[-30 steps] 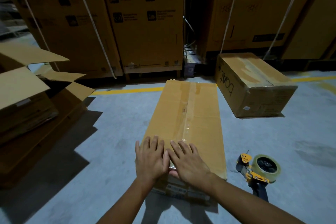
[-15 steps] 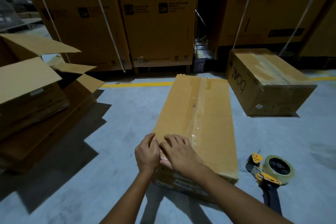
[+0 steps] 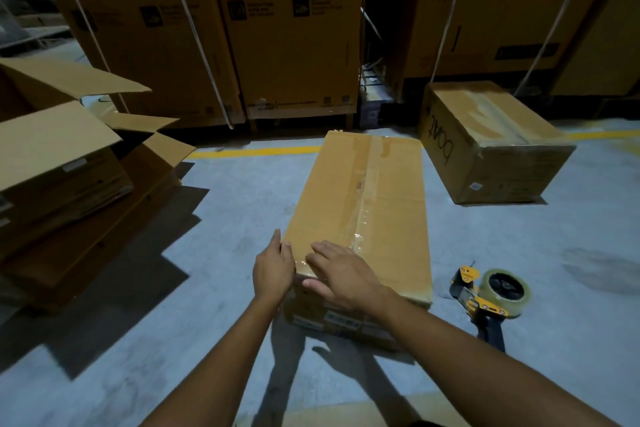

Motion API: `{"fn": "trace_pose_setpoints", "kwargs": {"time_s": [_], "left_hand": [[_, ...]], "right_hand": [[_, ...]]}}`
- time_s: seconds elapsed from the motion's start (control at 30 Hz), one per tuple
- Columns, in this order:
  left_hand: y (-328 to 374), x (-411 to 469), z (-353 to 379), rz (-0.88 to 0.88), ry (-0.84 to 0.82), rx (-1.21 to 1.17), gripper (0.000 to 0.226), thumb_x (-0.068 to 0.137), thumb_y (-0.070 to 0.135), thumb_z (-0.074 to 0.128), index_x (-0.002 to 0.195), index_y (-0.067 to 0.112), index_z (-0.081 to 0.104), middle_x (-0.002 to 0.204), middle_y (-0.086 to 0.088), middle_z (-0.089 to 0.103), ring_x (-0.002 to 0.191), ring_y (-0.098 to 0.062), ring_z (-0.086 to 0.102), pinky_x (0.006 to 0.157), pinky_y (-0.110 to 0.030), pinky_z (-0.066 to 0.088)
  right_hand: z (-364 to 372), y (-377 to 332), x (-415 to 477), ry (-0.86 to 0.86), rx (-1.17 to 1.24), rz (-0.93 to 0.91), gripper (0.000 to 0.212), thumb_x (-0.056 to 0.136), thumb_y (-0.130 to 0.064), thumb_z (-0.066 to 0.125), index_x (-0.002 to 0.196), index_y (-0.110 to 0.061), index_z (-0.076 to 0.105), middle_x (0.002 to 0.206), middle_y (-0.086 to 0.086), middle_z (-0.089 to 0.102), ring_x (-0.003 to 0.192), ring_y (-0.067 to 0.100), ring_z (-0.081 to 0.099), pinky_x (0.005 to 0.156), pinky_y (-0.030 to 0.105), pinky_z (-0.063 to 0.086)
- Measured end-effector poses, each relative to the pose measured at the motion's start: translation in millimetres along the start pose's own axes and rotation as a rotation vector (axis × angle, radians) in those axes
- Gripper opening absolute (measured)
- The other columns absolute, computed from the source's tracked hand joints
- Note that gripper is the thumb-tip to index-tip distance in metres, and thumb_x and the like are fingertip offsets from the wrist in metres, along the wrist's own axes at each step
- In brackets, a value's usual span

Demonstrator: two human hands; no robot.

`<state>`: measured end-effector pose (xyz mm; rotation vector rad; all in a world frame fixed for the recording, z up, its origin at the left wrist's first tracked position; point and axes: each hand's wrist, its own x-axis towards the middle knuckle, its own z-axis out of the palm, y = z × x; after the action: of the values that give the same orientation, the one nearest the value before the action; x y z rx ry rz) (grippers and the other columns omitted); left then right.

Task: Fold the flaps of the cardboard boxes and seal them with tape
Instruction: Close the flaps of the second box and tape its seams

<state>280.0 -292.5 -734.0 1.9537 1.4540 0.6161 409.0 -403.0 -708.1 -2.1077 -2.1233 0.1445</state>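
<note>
One long cardboard box (image 3: 363,204) on the floor (image 3: 242,218), long axis running away from the hands.
Left hand (image 3: 272,270) lies flat against its near-left side, right hand (image 3: 341,276) flat on the taped top, gripping nothing; tape dispenser (image 3: 495,295) lies nearer the right.

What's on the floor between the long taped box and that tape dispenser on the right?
Only bare grey floor: in the head view the tape dispenser lies apart from the box.

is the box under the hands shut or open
Shut: the box has its flaps flat with clear tape along the middle seam.
</note>
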Motion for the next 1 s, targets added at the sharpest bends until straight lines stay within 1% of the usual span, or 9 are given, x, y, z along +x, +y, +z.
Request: {"fn": "trace_pose_setpoints", "kwargs": {"time_s": [0.1, 0.2, 0.33, 0.43, 0.57, 0.67, 0.8, 0.9, 1.0], "left_hand": [[18, -10, 1, 0.268, -0.008, 0.311, 0.051, 0.103, 0.031, 0.041, 0.15, 0.01, 0.037, 0.155, -0.016, 0.039, 0.144, -0.03, 0.033, 0.117, -0.044, 0.028], [36, -33, 22, 0.448, -0.093, 0.497, 0.052, 0.104, 0.04, 0.033, 0.15, 0.016, 0.035, 0.162, -0.012, 0.026, 0.15, -0.028, 0.021, 0.122, -0.047, 0.018], [38, -38, 35, 0.473, -0.078, 0.584, 0.066, 0.097, 0.048, 0.012, 0.15, 0.023, 0.041, 0.16, -0.003, 0.033, 0.149, -0.024, 0.027, 0.119, -0.048, 0.021], [37, -34, 33, 0.472, -0.148, 0.643, 0.073, 0.093, 0.056, 0.005, 0.153, 0.025, 0.032, 0.163, -0.002, 0.025, 0.151, -0.024, 0.02, 0.119, -0.05, 0.016], [52, -10, 33, 0.383, -0.213, 0.583, 0.069, 0.099, 0.062, 0.021, 0.156, 0.023, 0.02, 0.166, -0.008, 0.012, 0.152, -0.029, 0.008, 0.119, -0.058, 0.006], [67, 28, 35, 0.288, -0.152, 0.542, 0.062, 0.101, 0.055, 0.032, 0.151, 0.018, 0.03, 0.162, -0.012, 0.021, 0.149, -0.035, 0.016, 0.116, -0.061, 0.017], [78, 79, 41, 0.1, -0.142, 0.351, 0.056, 0.097, 0.05, 0.045, 0.138, 0.013, 0.042, 0.145, -0.017, 0.042, 0.13, -0.04, 0.043, 0.103, -0.055, 0.038], [85, 100, 40, -0.085, -0.128, 0.081, 0.059, 0.093, 0.047, 0.054, 0.139, 0.012, 0.045, 0.135, -0.014, 0.056, 0.12, -0.038, 0.054, 0.094, -0.045, 0.046], [83, 106, 36, -0.142, -0.137, 0.101, 0.063, 0.087, 0.045, 0.058, 0.14, 0.017, 0.041, 0.132, -0.015, 0.056, 0.115, -0.039, 0.056, 0.091, -0.044, 0.049]], "right_hand": [[-10, 15, -23, 0.034, -0.192, 0.042, 0.048, 0.1, -0.056, 0.04, 0.121, -0.018, 0.06, 0.14, 0.01, 0.054, 0.13, 0.031, 0.047, 0.106, 0.048, 0.039], [-7, 34, -53, 0.099, -0.296, 0.233, 0.06, 0.098, -0.064, 0.027, 0.119, -0.019, 0.061, 0.131, 0.01, 0.058, 0.12, 0.03, 0.052, 0.096, 0.049, 0.042], [8, 42, -67, 0.162, -0.195, 0.45, 0.061, 0.095, -0.066, 0.031, 0.129, -0.022, 0.057, 0.142, 0.013, 0.054, 0.126, 0.036, 0.049, 0.096, 0.054, 0.041], [3, 41, -62, 0.154, -0.127, 0.483, 0.063, 0.089, -0.067, 0.033, 0.132, -0.027, 0.055, 0.148, 0.009, 0.049, 0.131, 0.032, 0.045, 0.098, 0.053, 0.037], [-14, 59, -47, 0.166, -0.053, 0.576, 0.058, 0.093, -0.067, 0.036, 0.133, -0.028, 0.054, 0.14, 0.002, 0.05, 0.126, 0.024, 0.042, 0.097, 0.046, 0.034], [-23, 77, -28, 0.207, 0.044, 0.806, 0.054, 0.095, -0.061, 0.045, 0.134, -0.023, 0.052, 0.143, 0.006, 0.045, 0.13, 0.029, 0.038, 0.102, 0.052, 0.033], [-27, 99, -9, 0.231, 0.359, 1.099, 0.069, 0.094, -0.056, 0.056, 0.146, -0.016, 0.034, 0.151, 0.017, 0.034, 0.133, 0.041, 0.04, 0.104, 0.054, 0.04], [-24, 107, 1, 0.256, 0.376, 1.083, 0.075, 0.091, -0.058, 0.06, 0.147, -0.017, 0.031, 0.145, 0.017, 0.04, 0.129, 0.04, 0.045, 0.103, 0.051, 0.041], [-26, 116, 4, 0.254, 0.361, 1.016, 0.077, 0.088, -0.062, 0.061, 0.147, -0.02, 0.034, 0.145, 0.015, 0.042, 0.13, 0.037, 0.046, 0.105, 0.05, 0.041]]}}
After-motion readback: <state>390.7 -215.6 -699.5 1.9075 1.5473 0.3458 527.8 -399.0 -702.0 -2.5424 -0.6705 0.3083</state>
